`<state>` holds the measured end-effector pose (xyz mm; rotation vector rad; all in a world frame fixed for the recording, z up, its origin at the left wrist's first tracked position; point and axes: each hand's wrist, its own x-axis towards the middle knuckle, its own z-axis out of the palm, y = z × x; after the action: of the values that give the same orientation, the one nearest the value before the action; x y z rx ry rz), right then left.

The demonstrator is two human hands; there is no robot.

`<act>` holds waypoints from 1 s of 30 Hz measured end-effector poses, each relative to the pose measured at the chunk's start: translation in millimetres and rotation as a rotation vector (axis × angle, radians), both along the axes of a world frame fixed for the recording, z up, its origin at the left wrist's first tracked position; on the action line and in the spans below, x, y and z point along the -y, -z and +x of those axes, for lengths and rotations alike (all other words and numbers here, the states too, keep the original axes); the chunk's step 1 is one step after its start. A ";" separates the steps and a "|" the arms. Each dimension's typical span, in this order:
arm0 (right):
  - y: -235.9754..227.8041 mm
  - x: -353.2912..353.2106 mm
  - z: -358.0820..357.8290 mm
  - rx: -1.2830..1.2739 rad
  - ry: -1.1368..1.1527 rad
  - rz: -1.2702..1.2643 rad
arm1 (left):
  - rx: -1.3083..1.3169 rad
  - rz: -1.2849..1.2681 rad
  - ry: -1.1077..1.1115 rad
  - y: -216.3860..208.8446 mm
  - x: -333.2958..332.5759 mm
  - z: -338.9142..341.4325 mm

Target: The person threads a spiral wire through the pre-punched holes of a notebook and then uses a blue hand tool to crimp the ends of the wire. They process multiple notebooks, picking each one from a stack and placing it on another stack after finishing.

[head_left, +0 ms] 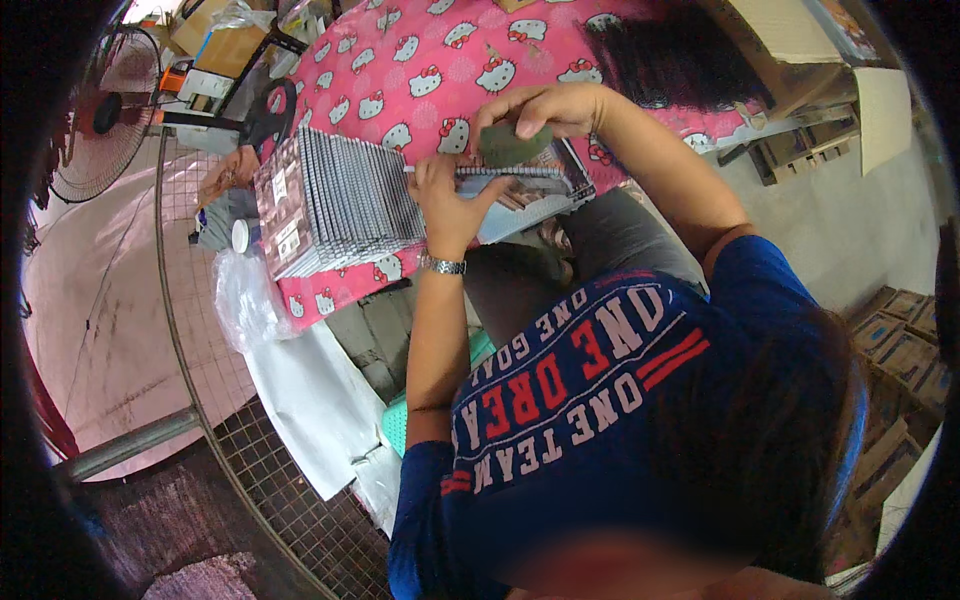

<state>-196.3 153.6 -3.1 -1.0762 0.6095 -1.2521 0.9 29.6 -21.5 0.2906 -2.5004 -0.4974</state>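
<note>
My right hand (565,108) pinches a flat, dull green rounded piece (512,146) between thumb and fingers; its exact kind cannot be made out. Under it, at the near edge of the table, lies a spiral-bound notebook (520,205) with a picture on its cover. My left hand (448,205) rests on this notebook's left end, thumb spread away from the fingers. Just left of that hand stands a long row of spiral-bound notebooks (350,195), packed closely with their bindings showing. The green piece and my fingers hide part of the notebook's far edge.
A pink patterned cloth (430,50) covers the table. Black strands (670,50) lie at its far right, near a cardboard box (790,45). At left are a fan (105,110), a white-lidded container (240,236) and clear plastic (250,300). Stacked bundles (900,330) sit at right.
</note>
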 end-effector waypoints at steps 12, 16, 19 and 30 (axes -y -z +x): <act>12.5 26.5 -1.0 -0.297 0.112 0.109 | -0.033 0.063 -0.004 -0.3 15.9 8.0; 18.2 39.5 -5.2 -0.351 0.006 0.181 | -0.015 0.114 0.003 -7.5 16.2 10.2; 10.4 36.2 1.0 0.120 -0.119 0.057 | -0.035 0.145 0.048 -7.7 31.9 13.4; 7.0 46.9 6.5 -0.146 -0.061 0.070 | 0.018 0.648 0.111 18.9 47.8 24.9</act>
<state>-189.8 106.7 -10.1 -1.1261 0.7210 -1.0982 25.7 -18.2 -40.4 0.3988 -2.3108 -1.3519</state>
